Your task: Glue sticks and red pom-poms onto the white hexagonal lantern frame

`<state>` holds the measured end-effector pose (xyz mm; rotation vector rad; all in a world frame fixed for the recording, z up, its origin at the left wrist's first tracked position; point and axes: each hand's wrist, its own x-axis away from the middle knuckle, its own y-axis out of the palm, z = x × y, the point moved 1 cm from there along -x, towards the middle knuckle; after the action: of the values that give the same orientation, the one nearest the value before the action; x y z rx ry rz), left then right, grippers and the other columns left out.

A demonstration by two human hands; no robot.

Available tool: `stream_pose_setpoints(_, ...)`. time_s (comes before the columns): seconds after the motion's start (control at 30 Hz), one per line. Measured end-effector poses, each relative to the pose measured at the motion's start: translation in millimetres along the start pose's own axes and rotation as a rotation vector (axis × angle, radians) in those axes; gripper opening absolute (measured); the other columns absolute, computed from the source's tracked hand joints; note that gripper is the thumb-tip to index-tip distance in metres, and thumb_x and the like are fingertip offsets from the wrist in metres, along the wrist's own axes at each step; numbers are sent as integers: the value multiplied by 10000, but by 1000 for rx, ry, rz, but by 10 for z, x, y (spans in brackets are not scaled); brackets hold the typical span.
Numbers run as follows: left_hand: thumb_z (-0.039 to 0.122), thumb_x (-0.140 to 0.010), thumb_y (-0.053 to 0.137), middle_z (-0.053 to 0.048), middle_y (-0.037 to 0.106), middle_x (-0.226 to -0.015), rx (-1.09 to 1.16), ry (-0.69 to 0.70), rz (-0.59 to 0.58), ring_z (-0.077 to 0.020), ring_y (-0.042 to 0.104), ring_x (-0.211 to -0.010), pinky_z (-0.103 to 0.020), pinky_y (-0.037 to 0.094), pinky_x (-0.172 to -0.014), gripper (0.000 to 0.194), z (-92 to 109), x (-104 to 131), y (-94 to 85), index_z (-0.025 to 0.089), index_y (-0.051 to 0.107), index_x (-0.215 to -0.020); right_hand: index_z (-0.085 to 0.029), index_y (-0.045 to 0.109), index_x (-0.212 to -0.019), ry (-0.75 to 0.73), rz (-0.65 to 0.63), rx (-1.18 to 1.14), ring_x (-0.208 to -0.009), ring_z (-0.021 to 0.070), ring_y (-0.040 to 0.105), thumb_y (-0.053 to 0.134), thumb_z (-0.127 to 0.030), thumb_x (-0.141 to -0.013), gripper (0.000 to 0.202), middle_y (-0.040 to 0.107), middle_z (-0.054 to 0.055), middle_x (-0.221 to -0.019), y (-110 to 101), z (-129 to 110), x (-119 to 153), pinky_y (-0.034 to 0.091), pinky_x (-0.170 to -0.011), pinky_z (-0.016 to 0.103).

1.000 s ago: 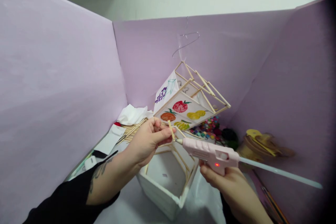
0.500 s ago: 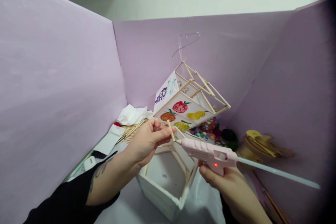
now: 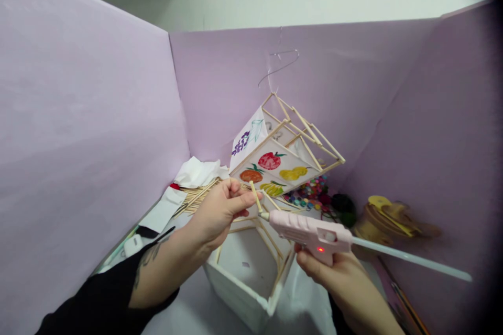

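Between the thumb and fingers of my left hand is a short wooden stick, held upright and slightly tilted. My right hand grips a pink glue gun with its red light on and a long clear glue stick out of its back. The gun's nozzle is at the lower end of the short stick. Below my hands stands a white-sided box frame with wooden sticks inside. A stick-framed lantern with painted fruit panels hangs tilted just beyond my left fingers.
A wire hook holds the lantern. Wooden sticks and white cloth lie at the left, near a white case. Colourful beads and yellow-brown rolls sit at the right. Lilac panels surround the workspace.
My right hand and the glue gun have shifted slightly left and down. My left hand still holds the short stick in nearly the same place.
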<state>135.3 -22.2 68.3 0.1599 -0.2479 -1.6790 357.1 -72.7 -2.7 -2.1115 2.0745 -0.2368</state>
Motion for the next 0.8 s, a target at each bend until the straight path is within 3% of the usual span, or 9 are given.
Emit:
stream_pose_setpoints(0.2,383,-579,890,47,540,-681,-35,4,18,-64,447,-584,-209,335,-550,552,-16,-28,-31,206,377,-682,-209,788,-912,24,9,-118,-724,218,610,839,-593,-682,450,716,79,-836,-26,128,26,520,-642,324)
stream_pose_setpoints(0.33,404,-608,867,67,525,-645,-147,18,12,-71,437,-554,-210,299,-522,542,-25,-55,-89,220,367,-707,-203,757,-860,-119,78,-463,-526,110,484,853,-550,-694,397,628,29,-705,-23,21,-8,393,-469,232)
stream_pose_setpoints(0.43,402,-659,824,56,578,-659,-308,43,-69,-103,536,-603,-215,340,-563,517,-2,-132,-154,231,341,-735,-213,715,-859,-233,191,-757,-468,61,444,902,-483,-638,395,602,-9,-739,-91,-155,-82,362,-436,198)
stream_pose_setpoints(0.5,376,-703,774,42,614,-679,-498,102,-166,-139,600,-661,-234,385,-604,460,34,-224,-174,235,337,-740,-198,687,-813,-180,265,-900,-465,52,452,938,-444,-575,424,581,-26,-725,-169,-233,-130,393,-444,189)
stream_pose_setpoints(0.6,289,-776,674,34,607,-667,-997,300,-254,-163,603,-658,-255,375,-591,298,82,-394,-134,231,385,-729,-188,656,-771,-94,367,-1045,-470,43,448,978,-379,-477,476,568,-39,-697,-293,-264,-168,431,-458,174)
stream_pose_setpoints(0.73,177,-858,572,-23,643,-729,-1717,527,-378,-207,620,-675,-294,381,-594,52,28,-577,26,210,533,-851,-188,642,-774,-114,431,-1103,-477,36,436,986,-303,-435,496,579,-50,-699,-377,-254,-161,440,-462,155)
stream_pose_setpoints(0.8,134,-883,536,-63,675,-777,-1912,549,-488,-233,649,-707,-307,414,-608,88,-45,-624,96,189,576,-939,-184,640,-770,-135,439,-1103,-477,35,434,984,-306,-439,493,581,-52,-699,-385,-257,-149,440,-463,154)
